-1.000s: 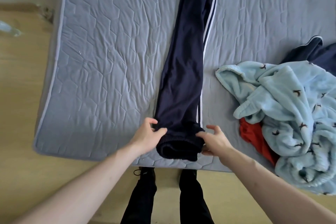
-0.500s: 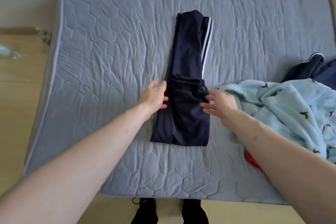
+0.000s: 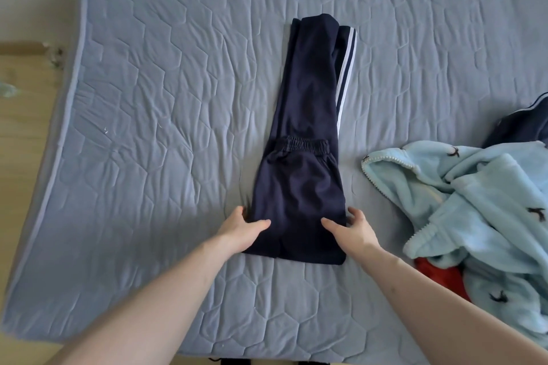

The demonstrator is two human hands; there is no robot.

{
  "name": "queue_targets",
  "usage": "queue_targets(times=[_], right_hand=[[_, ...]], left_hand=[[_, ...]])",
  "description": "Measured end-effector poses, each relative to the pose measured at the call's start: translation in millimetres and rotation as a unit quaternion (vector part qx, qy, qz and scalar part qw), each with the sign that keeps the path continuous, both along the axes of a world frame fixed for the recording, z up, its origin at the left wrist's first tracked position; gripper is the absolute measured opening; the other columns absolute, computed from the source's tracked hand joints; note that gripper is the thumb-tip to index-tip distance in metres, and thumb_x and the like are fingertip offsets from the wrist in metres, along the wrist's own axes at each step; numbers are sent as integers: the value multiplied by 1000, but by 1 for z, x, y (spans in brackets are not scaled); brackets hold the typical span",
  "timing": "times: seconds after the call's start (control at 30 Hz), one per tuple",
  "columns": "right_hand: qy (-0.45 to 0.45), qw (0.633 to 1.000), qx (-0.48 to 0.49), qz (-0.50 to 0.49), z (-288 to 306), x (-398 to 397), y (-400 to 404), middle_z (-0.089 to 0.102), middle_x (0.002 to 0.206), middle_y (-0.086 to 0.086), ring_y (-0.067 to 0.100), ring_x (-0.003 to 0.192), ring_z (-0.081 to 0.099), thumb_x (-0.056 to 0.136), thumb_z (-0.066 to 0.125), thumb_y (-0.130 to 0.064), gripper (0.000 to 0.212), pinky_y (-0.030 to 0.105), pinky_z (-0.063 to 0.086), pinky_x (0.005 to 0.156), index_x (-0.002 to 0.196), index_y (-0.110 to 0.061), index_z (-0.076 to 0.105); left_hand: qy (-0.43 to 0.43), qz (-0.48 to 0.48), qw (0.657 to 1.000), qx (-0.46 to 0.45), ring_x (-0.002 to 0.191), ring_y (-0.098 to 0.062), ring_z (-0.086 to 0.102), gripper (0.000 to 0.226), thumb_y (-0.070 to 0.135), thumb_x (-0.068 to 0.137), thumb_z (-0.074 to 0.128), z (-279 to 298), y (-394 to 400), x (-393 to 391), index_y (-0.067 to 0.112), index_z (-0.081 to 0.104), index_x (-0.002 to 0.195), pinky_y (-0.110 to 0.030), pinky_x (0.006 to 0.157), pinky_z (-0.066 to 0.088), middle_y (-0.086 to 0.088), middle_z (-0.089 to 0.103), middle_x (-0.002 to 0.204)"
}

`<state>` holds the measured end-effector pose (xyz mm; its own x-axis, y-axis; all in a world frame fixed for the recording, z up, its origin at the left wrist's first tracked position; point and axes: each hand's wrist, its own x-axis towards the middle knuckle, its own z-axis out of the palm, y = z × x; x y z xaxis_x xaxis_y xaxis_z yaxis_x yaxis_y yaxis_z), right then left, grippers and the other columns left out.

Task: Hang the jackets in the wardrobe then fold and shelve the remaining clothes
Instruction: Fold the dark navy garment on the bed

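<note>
Navy track trousers (image 3: 299, 187) with white side stripes lie lengthwise on the grey quilted mattress (image 3: 163, 98). Their elastic waistband end is folded up over the legs. My left hand (image 3: 240, 231) holds the left side of the near fold, thumb on top and fingers at the edge. On the right side, my right hand (image 3: 355, 231) grips the same fold the same way.
A light blue fleece garment with small dark bird prints (image 3: 474, 201) is heaped at the right, over something red (image 3: 441, 275). Another navy garment (image 3: 522, 127) lies behind it. Wooden floor (image 3: 20, 127) runs along the mattress's left edge.
The waistband end was folded up over the legs and let go. Both hands then drew back toward me, to the sides of the new near fold.
</note>
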<state>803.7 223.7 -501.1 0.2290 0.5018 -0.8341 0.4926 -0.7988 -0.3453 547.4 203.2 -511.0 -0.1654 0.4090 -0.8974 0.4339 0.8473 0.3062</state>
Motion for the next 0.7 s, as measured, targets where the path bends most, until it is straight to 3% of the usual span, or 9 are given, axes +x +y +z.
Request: queue_targets(times=[0.1,0.17,0.27,0.33,0.43,0.53,0.6,0.7], right_hand=[[16,1000,2,-25,-11,-5,1,61,134,-3,23,121,61,81,80,-47,79,37,50,102,145,-21,42],[26,999,-6,-31,-14,-6,-2,65,121,-4,23,111,64,84,78,-44,59,38,54,96,132,-22,52],[70,995,-1,-75,-8,-8,-11,72,103,-10,13,92,68,88,75,-38,28,28,54,72,111,-26,65],[90,991,2,-101,3,-6,-18,72,95,-14,6,86,67,89,74,-37,16,21,48,62,102,-31,67],[95,991,-16,-98,19,-1,-35,72,94,-14,8,85,67,89,74,-35,12,21,47,61,97,-33,65],[78,993,-64,-62,34,6,-62,73,99,-5,17,90,68,89,73,-33,21,30,52,72,106,-25,65],[82,989,-118,-34,45,11,-83,73,105,0,22,95,69,90,72,-32,28,34,53,82,114,-20,64],[94,980,-174,14,62,18,-114,74,107,1,21,98,69,90,72,-29,31,36,55,88,118,-16,66]], left_hand=[[-15,32,999,4,124,-21,59,79,50,87,72,-8,4,10,18,38,151,-37,109,45,1,59,140],[-15,63,998,7,120,-20,60,71,47,89,72,-7,6,13,17,43,146,-33,104,46,3,61,135],[-53,101,993,-3,86,-5,63,30,45,91,72,3,3,10,27,60,111,-20,71,48,16,66,96],[-58,89,994,5,80,-1,64,20,46,88,75,16,-1,7,32,61,94,-17,65,46,18,67,88],[-23,22,999,2,91,-13,71,25,48,80,79,31,-13,5,32,69,97,-28,85,56,9,74,97],[-15,-43,998,-40,88,-13,70,27,48,74,82,48,-37,6,30,68,87,-27,78,54,9,72,94],[-27,-80,993,-84,91,-13,68,38,50,72,82,59,-57,6,24,70,97,-25,75,50,7,71,98],[-45,-123,981,-145,100,-17,67,61,50,72,82,71,-89,7,16,63,118,-29,86,54,2,69,112]])
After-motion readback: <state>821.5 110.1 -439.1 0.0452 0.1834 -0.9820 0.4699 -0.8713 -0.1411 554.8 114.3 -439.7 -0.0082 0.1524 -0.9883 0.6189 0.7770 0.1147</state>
